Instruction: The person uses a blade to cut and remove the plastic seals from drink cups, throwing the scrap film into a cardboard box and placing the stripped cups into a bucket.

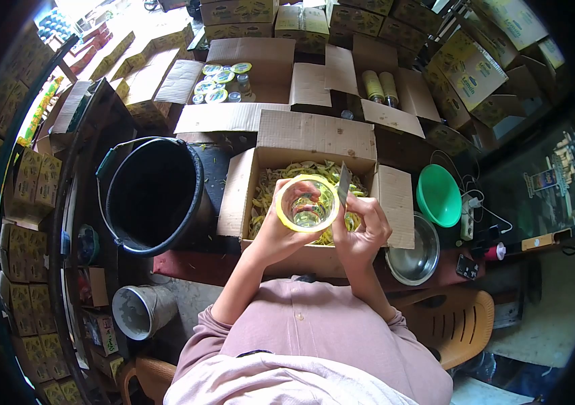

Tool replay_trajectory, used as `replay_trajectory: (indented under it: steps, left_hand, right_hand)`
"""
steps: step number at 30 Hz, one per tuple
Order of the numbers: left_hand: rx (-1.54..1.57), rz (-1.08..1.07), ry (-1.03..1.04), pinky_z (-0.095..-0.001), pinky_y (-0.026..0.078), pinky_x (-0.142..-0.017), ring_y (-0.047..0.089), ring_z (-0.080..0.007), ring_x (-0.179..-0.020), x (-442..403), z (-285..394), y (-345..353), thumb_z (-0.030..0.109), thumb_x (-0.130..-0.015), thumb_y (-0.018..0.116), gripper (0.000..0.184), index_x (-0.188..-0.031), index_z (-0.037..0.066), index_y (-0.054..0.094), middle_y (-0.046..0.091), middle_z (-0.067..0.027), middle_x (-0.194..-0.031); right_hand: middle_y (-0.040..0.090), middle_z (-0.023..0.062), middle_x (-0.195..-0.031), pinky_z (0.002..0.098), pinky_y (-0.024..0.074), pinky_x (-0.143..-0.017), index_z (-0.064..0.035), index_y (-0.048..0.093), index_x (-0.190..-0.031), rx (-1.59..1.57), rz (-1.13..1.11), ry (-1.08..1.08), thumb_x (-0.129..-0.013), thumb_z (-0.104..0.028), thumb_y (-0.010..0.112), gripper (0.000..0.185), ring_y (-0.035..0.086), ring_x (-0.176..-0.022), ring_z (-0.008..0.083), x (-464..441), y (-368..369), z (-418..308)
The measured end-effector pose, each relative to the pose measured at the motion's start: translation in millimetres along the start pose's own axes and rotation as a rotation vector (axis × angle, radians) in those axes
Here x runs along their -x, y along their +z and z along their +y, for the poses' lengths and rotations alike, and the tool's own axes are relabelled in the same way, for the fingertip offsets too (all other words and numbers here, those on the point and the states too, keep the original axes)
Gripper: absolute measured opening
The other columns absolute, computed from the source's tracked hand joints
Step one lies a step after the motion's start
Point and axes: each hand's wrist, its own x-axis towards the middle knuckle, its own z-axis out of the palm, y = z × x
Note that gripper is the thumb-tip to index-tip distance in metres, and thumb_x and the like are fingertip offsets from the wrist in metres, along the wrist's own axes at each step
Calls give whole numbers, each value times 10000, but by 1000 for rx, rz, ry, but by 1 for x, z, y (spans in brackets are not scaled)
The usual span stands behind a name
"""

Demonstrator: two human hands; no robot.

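Now I've L hand (268, 233) curled round the clear cup (309, 206), right above the box (316, 133), R hand (363, 226) closed in a pinch on the blade (344, 182) beside it; imo steady cup, light strokes, fingertips off the edge, works best.

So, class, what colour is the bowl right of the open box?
Green, clearest in the head view.
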Motion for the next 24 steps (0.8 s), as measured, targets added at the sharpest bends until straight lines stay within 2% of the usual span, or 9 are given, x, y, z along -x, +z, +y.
replay_trajectory:
  steps: [3,6,12,15,21,24]
  left_hand:
    - [54,-1,-11,-285,451,-840,449,-145,-1045,-1,-3,-1,-18,-651,706,589,-1134,81,383,398,-47,-1083]
    - [60,8,1,-268,454,-823,465,-141,-1032,-1,-3,-1,13,-655,710,613,-1159,45,362,399,-53,-1078]
    - [116,49,5,-265,455,-807,456,-138,-1021,-1,-5,0,12,-673,705,581,-1143,54,367,395,-49,-1063]
    - [71,68,-1,-271,457,-806,456,-139,-1019,-1,-4,0,15,-670,709,588,-1146,53,364,389,-53,-1063]
    - [42,60,23,-283,461,-812,457,-149,-1020,0,-7,2,14,-660,715,607,-1149,42,357,382,-62,-1065]
    - [6,49,19,-283,459,-822,464,-156,-1020,0,-7,1,9,-653,713,615,-1155,32,359,385,-69,-1064]
  right_hand:
    - [563,71,-706,232,449,-564,9,593,-816,13,13,-54,-659,64,644,174,559,-632,149,2,-2,-1]
    - [563,75,-702,237,447,-557,5,589,-805,21,-8,-72,-654,56,652,171,560,-625,151,5,-4,-4]
    - [580,87,-701,254,453,-552,-4,588,-783,69,-19,-87,-649,46,661,160,583,-625,169,10,-3,-8]
    - [619,92,-752,268,502,-597,-28,614,-827,97,-28,-83,-657,32,665,188,619,-666,181,10,-4,-9]
    - [614,88,-745,268,500,-592,-24,621,-841,131,-7,-88,-652,34,665,203,615,-653,180,9,-3,-9]
    - [597,92,-715,264,470,-559,-8,593,-774,153,14,-121,-629,55,656,171,597,-635,179,5,0,-10]
